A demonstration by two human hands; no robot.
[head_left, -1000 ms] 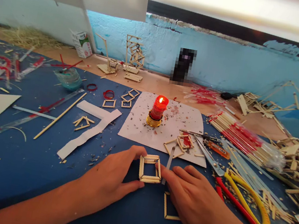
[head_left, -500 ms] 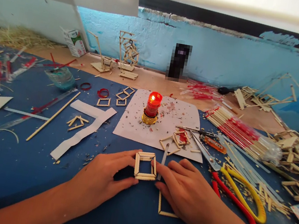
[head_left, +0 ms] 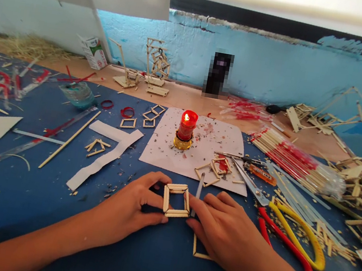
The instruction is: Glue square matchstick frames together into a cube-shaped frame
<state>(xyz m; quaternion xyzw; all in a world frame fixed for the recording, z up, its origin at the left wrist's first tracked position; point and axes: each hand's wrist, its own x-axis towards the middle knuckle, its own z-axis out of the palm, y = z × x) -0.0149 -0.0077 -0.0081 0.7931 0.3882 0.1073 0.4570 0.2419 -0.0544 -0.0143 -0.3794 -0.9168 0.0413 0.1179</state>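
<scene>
My left hand (head_left: pixel 137 202) is closed on a small square frame (head_left: pixel 174 214) built of short wooden sticks, thumb and fingers along its left side. Opposite it, my right hand (head_left: pixel 222 223) is closed around a translucent glue stick (head_left: pixel 199 191) that points up and away from me. The right index fingertip touches the frame's right side. Partly under the right hand lies another stick frame (head_left: pixel 195 244), its far part hidden. Beyond the hands, a lit red candle (head_left: pixel 187 127) stands on a gold base on white paper (head_left: pixel 161 150), with loose stick frames (head_left: pixel 211 170) at the sheet's near edge.
Scissors (head_left: pixel 290 228) with red and yellow handles lie at right, beside an orange cutter (head_left: pixel 261 173) and a bag of sticks (head_left: pixel 295 159). Left are paper strips (head_left: pixel 104 155), a long stick (head_left: pixel 69 140) and a glass bowl (head_left: pixel 77 94). Stick models (head_left: pixel 159 67) stand by the wall.
Fingers of my left hand have shifted slightly on the frame, the index lifting and curling above its upper left corner. The view has turned a little left. My right hand keeps nearly the same pose.
</scene>
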